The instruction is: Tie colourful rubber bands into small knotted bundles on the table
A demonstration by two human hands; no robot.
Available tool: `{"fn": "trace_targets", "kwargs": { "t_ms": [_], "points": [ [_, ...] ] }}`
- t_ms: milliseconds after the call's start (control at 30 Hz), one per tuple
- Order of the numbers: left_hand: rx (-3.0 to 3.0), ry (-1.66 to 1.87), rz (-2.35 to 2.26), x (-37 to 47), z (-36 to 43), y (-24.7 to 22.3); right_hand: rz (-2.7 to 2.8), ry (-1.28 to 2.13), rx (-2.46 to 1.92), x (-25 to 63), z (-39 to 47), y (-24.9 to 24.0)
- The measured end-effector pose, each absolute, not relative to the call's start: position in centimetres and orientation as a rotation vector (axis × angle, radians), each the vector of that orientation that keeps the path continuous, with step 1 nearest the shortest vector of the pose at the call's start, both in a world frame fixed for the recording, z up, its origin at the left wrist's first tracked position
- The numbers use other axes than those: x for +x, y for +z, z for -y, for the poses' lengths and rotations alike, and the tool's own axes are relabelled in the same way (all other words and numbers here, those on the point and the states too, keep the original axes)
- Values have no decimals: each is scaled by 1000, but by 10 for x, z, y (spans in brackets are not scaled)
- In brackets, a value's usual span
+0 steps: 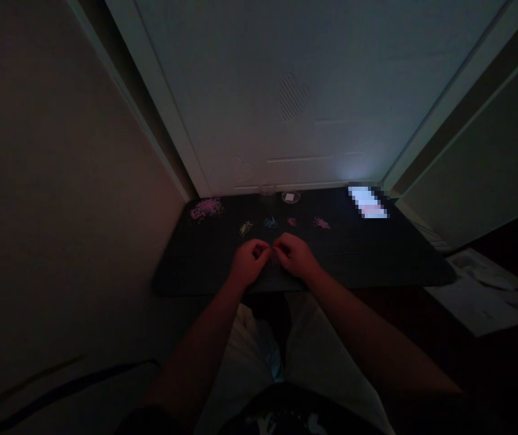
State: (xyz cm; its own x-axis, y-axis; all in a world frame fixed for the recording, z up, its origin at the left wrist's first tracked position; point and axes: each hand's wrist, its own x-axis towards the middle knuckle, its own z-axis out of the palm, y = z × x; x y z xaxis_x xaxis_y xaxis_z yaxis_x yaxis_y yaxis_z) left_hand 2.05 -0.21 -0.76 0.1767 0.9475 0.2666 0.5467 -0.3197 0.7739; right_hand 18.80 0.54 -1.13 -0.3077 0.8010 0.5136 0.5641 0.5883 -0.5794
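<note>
Both hands meet over the front middle of a dark table (204,263). The fingers of my left hand (250,260) are pinched, and the fingertips almost touch those of my right hand (295,256), which is pinched too. Whatever they hold is too small and dim to name. Faint pinkish thin pieces (275,260) show just below the fingertips. Beyond the hands lie small separate piles of thin, stick-like pieces: a yellowish pile (246,228), a blue pile (270,223), a small pink pile (291,222) and a purple-pink pile (321,223).
A larger mixed pink and purple heap (207,208) lies at the far left. Near the back edge stand a clear container (267,194) and a round clear dish (291,197) with a white square. A lit phone-like screen (368,202) lies far right. A white door (349,78) rises behind.
</note>
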Motion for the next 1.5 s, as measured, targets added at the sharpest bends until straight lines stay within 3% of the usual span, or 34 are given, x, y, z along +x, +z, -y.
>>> {"fn": "trace_targets", "kwargs": {
  "t_ms": [333,567,1500],
  "points": [
    [1885,1050,-1397,21,5,-4,1762,389,-1240,190,-8,-8],
    [1914,1049,-1398,20,3,-6,2028,375,-1037,188,-5,-9],
    [1853,1054,-1360,21,6,-2,1920,387,-1070,188,-5,-7]
  ]
}}
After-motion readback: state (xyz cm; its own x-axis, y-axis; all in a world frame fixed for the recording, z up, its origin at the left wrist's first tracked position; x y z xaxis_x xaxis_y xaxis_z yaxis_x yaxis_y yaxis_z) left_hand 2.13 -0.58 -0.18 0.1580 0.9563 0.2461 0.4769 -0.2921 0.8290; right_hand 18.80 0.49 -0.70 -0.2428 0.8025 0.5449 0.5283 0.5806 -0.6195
